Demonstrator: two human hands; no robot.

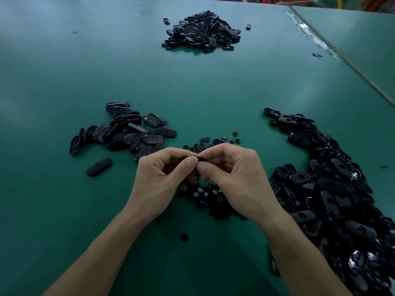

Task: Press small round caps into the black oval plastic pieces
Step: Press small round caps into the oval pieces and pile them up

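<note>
head: left hand (162, 180) and right hand (233, 174) pinch black piece (202, 160) — axis hidden

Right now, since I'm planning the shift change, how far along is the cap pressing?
Likely done: the small pile left of the hands, unconfirmed. In hand: left hand and right hand pinch a small black piece together. Left: the big right pile, loose caps, and a far pile of unclear state.

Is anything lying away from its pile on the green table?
Yes, a few strays. One round cap lies alone on the green table, nearer us than the cap heap. One oval piece sits apart from the left pile.
</note>
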